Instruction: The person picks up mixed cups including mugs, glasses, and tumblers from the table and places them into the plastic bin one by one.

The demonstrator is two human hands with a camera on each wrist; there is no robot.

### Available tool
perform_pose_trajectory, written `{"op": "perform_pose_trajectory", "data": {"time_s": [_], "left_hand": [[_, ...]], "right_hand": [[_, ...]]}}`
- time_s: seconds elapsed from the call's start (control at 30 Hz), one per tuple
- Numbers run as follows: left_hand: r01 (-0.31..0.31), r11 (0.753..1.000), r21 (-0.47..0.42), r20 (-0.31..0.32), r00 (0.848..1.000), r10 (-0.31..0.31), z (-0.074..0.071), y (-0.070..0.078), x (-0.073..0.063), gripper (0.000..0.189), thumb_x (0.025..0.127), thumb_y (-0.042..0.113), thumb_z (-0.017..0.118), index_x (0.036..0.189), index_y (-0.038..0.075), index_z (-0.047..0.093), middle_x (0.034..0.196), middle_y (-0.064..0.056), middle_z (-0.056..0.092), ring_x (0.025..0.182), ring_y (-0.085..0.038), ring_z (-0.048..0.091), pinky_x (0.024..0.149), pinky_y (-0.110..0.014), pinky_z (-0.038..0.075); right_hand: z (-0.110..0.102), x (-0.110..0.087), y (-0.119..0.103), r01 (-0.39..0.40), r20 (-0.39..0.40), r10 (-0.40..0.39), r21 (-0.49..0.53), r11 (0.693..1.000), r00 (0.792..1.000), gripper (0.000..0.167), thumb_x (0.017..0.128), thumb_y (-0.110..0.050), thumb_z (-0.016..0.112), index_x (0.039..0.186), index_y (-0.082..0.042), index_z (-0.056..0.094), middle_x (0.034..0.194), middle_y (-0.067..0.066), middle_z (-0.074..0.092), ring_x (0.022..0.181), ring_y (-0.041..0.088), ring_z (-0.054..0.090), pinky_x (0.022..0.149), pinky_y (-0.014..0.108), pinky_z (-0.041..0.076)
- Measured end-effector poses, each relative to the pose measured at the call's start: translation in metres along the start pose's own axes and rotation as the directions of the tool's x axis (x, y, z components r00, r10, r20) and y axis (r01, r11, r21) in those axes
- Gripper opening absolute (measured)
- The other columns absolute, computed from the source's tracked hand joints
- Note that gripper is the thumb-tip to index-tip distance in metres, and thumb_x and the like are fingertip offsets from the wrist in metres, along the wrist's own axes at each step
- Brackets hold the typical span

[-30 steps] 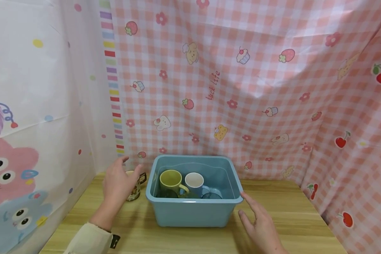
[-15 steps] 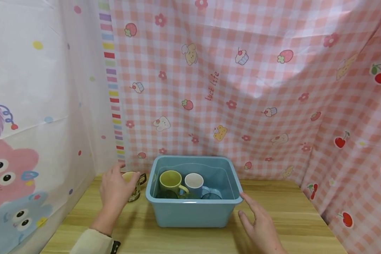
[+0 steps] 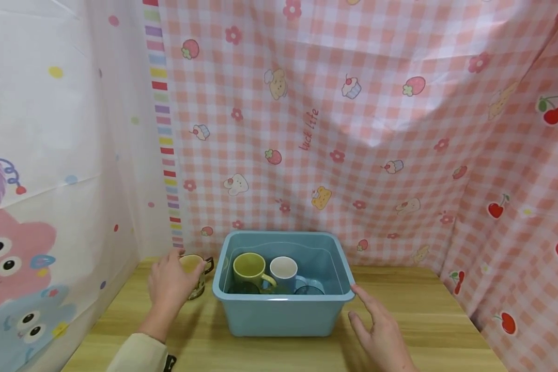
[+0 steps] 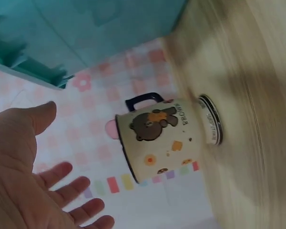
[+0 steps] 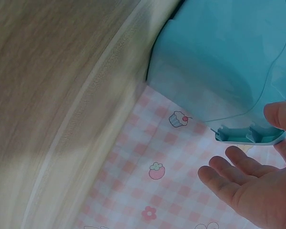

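Note:
A cream mug (image 4: pixel 157 136) with a brown bear print and a dark handle stands upright on the wooden table, left of the blue bin (image 3: pixel 281 318). My left hand (image 3: pixel 169 281) is right beside this mug, thumb and fingers spread apart; the left wrist view shows a gap between fingers and mug. My right hand (image 3: pixel 383 330) is at the bin's front right corner, its index fingertip at the rim and the other fingers loosely extended. Inside the bin are a yellow-green mug (image 3: pixel 249 264), a white and blue mug (image 3: pixel 283 276) and dark glass rims, partly hidden by the front wall.
The wooden table (image 3: pixel 418 310) runs up to a pink checked cloth (image 3: pixel 260 113) behind the bin. At the left hangs a white cloth (image 3: pixel 74 144) with cartoon prints, and more checked cloth is at the right.
My left hand has come down and slightly left toward the bear mug. The view has tilted up a little. My right hand stays at the bin's corner.

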State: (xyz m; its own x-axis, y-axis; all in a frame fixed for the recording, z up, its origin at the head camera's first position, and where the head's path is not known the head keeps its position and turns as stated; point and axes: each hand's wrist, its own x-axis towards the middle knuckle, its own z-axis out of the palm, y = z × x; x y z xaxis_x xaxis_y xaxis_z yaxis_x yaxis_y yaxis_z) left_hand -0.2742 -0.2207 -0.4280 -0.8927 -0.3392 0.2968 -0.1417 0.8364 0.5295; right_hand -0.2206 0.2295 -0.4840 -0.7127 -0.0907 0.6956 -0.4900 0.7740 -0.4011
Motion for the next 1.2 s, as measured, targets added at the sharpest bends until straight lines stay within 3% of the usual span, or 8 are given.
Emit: {"op": "perform_pose_trajectory", "data": {"time_s": [0.13, 0.17, 0.37, 0.4, 0.63, 0.93, 1.2], "left_hand": [[-0.088, 0.992, 0.089, 0.058, 0.995, 0.084, 0.008, 0.0, 0.01, 0.072, 0.098, 0.056, 0.07, 0.144, 0.003, 0.059, 0.147, -0.03, 0.061, 0.133, -0.056, 0.052, 0.109, -0.072, 0.041], [-0.104, 0.989, 0.105, 0.074, 0.993, 0.096, 0.011, 0.001, 0.012, 0.071, 0.098, 0.056, 0.07, 0.144, 0.003, 0.06, 0.146, -0.029, 0.061, 0.134, -0.055, 0.052, 0.11, -0.072, 0.04], [-0.15, 0.97, 0.189, 0.159, 0.98, 0.121, 0.026, 0.004, 0.026, 0.066, 0.1, 0.051, 0.069, 0.143, 0.003, 0.061, 0.146, -0.029, 0.061, 0.137, -0.056, 0.048, 0.113, -0.075, 0.033], [-0.16, 0.965, 0.208, 0.168, 0.978, 0.126, 0.029, 0.004, 0.028, 0.066, 0.099, 0.052, 0.069, 0.142, 0.002, 0.062, 0.145, -0.029, 0.061, 0.137, -0.056, 0.049, 0.112, -0.076, 0.033], [-0.257, 0.898, 0.357, 0.205, 0.96, 0.193, 0.045, 0.002, 0.039, 0.062, 0.099, 0.049, 0.068, 0.129, -0.006, 0.066, 0.134, -0.032, 0.065, 0.13, -0.059, 0.051, 0.112, -0.083, 0.029], [-0.296, 0.858, 0.42, 0.262, 0.945, 0.198, 0.057, 0.002, 0.042, 0.046, 0.105, 0.03, 0.06, 0.133, -0.005, 0.065, 0.139, -0.031, 0.062, 0.138, -0.064, 0.043, 0.114, -0.087, 0.021], [-0.307, 0.853, 0.422, 0.29, 0.937, 0.194, 0.063, 0.001, 0.046, 0.048, 0.103, 0.037, 0.064, 0.139, 0.006, 0.065, 0.15, -0.031, 0.056, 0.149, -0.064, 0.031, 0.114, -0.091, 0.013]], "right_hand": [[-0.001, 0.0, 0.0, -0.006, 0.0, 0.006, -0.007, 1.0, 1.0, 0.072, 0.087, -0.002, 0.085, 0.152, -0.022, 0.061, 0.142, 0.01, 0.072, 0.124, 0.034, 0.072, 0.096, 0.058, 0.061], [-0.001, 0.0, 0.001, -0.003, -0.003, 0.003, -0.01, 1.0, 1.0, 0.072, 0.087, -0.003, 0.086, 0.152, -0.023, 0.061, 0.142, 0.009, 0.072, 0.124, 0.033, 0.072, 0.099, 0.048, 0.062], [-0.001, 0.0, -0.002, -0.012, 0.013, 0.013, -0.015, 1.0, 1.0, 0.071, 0.088, -0.004, 0.085, 0.152, -0.023, 0.061, 0.143, 0.009, 0.071, 0.125, 0.033, 0.072, 0.099, 0.047, 0.062], [-0.001, 0.0, -0.002, -0.019, 0.018, 0.02, -0.012, 1.0, 1.0, 0.071, 0.088, -0.004, 0.085, 0.152, -0.023, 0.061, 0.143, 0.009, 0.071, 0.125, 0.034, 0.072, 0.096, 0.057, 0.061], [-0.001, -0.001, -0.003, -0.027, 0.027, 0.027, -0.001, 1.0, 0.999, 0.07, 0.089, -0.004, 0.084, 0.153, -0.023, 0.06, 0.144, 0.01, 0.071, 0.125, 0.034, 0.071, 0.097, 0.057, 0.061], [-0.002, 0.0, -0.002, -0.027, 0.034, 0.027, -0.001, 1.0, 0.999, 0.071, 0.089, -0.003, 0.084, 0.153, -0.023, 0.06, 0.145, 0.009, 0.07, 0.126, 0.034, 0.071, 0.097, 0.057, 0.061], [-0.003, 0.0, 0.002, -0.026, 0.042, 0.027, -0.016, 1.0, 0.999, 0.071, 0.089, -0.003, 0.085, 0.153, -0.022, 0.06, 0.144, 0.01, 0.07, 0.126, 0.034, 0.071, 0.097, 0.057, 0.061]]}}
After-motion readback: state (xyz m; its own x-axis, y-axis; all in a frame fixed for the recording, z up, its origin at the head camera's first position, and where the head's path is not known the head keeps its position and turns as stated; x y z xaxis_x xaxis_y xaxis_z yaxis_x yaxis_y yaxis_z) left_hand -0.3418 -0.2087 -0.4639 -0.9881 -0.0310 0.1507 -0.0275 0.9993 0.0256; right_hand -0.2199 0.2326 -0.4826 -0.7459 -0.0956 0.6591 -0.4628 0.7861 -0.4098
